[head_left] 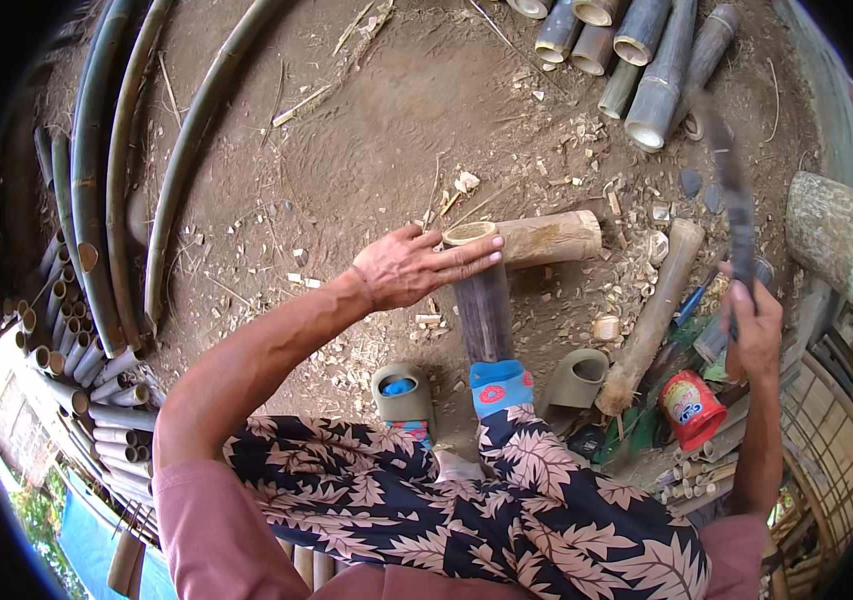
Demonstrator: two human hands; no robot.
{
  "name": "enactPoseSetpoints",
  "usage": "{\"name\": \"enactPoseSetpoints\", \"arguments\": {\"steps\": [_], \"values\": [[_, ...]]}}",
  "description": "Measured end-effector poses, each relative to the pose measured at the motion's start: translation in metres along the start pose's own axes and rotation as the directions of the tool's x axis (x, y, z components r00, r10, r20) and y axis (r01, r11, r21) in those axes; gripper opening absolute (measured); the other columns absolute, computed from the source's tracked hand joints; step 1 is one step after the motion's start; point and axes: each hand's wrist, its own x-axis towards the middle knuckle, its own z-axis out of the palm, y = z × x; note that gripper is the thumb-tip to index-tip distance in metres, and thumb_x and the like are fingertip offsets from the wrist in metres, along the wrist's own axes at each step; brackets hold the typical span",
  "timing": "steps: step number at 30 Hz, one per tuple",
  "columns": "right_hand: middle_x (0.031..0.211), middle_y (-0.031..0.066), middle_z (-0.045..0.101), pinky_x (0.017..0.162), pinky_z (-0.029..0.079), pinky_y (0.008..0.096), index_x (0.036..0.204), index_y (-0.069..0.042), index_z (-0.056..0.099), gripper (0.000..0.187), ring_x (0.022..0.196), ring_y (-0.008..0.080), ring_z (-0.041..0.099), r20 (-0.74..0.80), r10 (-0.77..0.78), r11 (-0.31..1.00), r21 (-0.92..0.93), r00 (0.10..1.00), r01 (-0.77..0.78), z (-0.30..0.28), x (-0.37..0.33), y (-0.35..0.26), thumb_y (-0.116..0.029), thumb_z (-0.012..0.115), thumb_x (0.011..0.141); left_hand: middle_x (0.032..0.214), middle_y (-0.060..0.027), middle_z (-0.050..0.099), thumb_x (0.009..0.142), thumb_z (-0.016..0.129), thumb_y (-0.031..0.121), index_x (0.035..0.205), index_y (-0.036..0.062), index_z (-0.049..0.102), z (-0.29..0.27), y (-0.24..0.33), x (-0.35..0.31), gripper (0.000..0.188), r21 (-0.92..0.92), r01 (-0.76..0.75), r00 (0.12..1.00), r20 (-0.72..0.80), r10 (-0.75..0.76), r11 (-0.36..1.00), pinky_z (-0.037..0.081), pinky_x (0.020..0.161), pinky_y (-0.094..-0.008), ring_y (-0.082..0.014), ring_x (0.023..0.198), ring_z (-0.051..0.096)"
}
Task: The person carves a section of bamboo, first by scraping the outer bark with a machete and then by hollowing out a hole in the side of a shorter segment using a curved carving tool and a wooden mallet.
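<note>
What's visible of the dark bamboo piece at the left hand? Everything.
The dark bamboo piece is a tube, grey-brown and streaked outside, with a pale cut rim at its far end, facing the camera. The left hand's straight fingers lie across it just below the rim. A lighter brown bamboo log lies behind; contact is unclear. Its near end meets the blue sock in view.

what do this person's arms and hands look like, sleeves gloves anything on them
Both sleeves, left and right, are short, plain and dusty pink. The forearms, left and right, are bare below them. The left hand and right hand wear no gloves. A thin dark line crosses the left wrist; whether cord or crease, I can't tell.
</note>
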Motion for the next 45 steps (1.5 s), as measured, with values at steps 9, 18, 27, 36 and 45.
{"name": "enactPoseSetpoints", "arguments": {"steps": [9,18,27,36,45], "values": [[0.076,0.0078,0.061,0.059,0.052,0.0428,0.098,-0.012,0.067,0.02,0.069,0.0303,0.065,0.633,-0.366,0.51,-0.477,0.682,0.716,0.065,0.061,-0.064,-0.026,0.072,0.085,0.166,0.0078,0.011,0.089,0.055,0.025,0.16,0.0268,0.011,0.008,-0.008,0.003,0.083,0.056,-0.07,0.998,0.004,0.07,0.996,0.048,0.089,-0.0321,-0.0163,0.091,0.058],[0.076,0.0083,0.063,0.061,0.054,0.045,0.091,-0.011,0.064,0.02,0.07,0.033,0.067,0.675,-0.296,0.443,-0.53,0.676,0.723,0.093,0.065,-0.077,-0.029,0.069,0.086,0.166,0.0108,0.008,0.091,0.056,0.03,0.16,0.0297,0.006,0.012,-0.013,0.006,0.085,0.042,-0.101,0.995,0.012,0.1,0.994,0.047,0.093,-0.0335,-0.0165,0.093,0.058],[0.083,0.0135,0.068,0.067,0.054,0.046,0.094,-0.009,0.067,0.023,0.078,0.0349,0.068,0.507,-0.016,0.337,-0.809,0.862,0.482,0.034,0.039,-0.065,-0.032,0.064,0.09,0.164,-0.007,0.018,0.089,0.065,0.029,0.158,0.0174,0.017,0.007,-0.025,0.0,0.085,0.118,0.053,0.998,0.038,-0.058,0.992,0.045,0.104,-0.0413,-0.0319,0.116,0.055],[0.102,0.0222,0.069,0.087,0.048,0.0522,0.133,-0.014,0.051,0.039,0.102,0.0444,0.062,-0.269,0.511,0.384,-0.779,0.817,-0.496,-0.117,-0.215,-0.036,-0.03,0.05,0.098,0.13,-0.0211,0.061,0.084,0.07,0.05,0.127,0.0014,0.062,0.007,0.009,0.058,0.065,-0.849,0.381,0.738,0.041,-0.674,0.366,0.043,0.106,-0.0414,-0.0365,0.123,0.057],[0.108,0.0205,0.07,0.081,0.054,0.0502,0.12,-0.013,0.065,0.034,0.1,0.0393,0.067,-0.282,0.778,0.263,-0.666,0.561,-0.699,-0.045,-0.331,0.205,-0.018,0.052,0.09,0.094,-0.0181,0.074,0.082,0.068,0.043,0.104,0.0081,0.075,0.033,0.016,0.091,0.042,-0.731,0.581,0.715,0.249,-0.653,0.358,0.054,0.084,-0.0392,-0.0296,0.091,0.072]]}}
